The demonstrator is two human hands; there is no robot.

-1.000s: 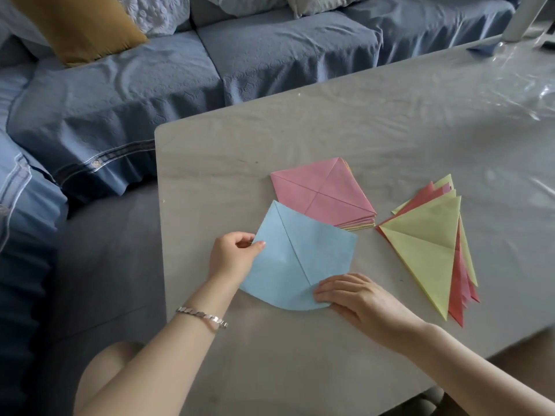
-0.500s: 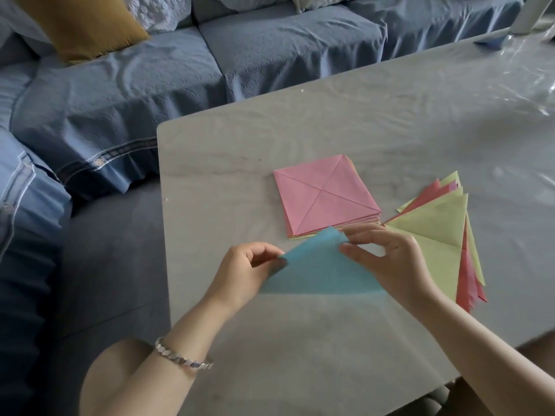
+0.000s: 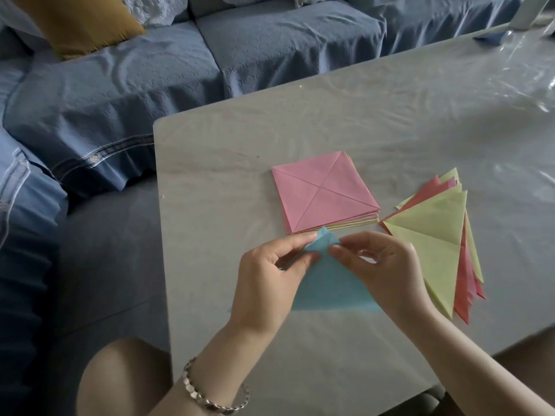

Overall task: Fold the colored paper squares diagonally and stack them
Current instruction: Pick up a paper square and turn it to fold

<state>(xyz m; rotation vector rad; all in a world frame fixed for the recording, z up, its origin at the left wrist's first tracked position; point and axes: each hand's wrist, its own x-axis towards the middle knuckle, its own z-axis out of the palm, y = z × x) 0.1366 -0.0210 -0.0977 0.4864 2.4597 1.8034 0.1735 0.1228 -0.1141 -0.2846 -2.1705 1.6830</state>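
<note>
the blue paper square (image 3: 330, 289), lying open a second ago, is now doubling into a triangle on the table (image 3: 210, 175). the left hand (image 3: 264, 283) and right hand (image 3: 390, 265) are pinching its matched corners, fingers clamped on them. the stack of unfolded squares (image 3: 324, 190) is lying just beyond the fingers, and the pile of folded triangles (image 3: 432, 232) to their right. creasing looks next.

Blue paper square (image 3: 330, 286): a second ago it lay open and curled under both hands; it is now doubled into a triangle, long edge toward the wrists. The left hand (image 3: 264, 283) has moved from the sheet's left corner to the apex. The right hand (image 3: 387, 274) has risen from the near edge to the same apex. Both now pinch the paired tips, fingertips almost meeting.
</note>
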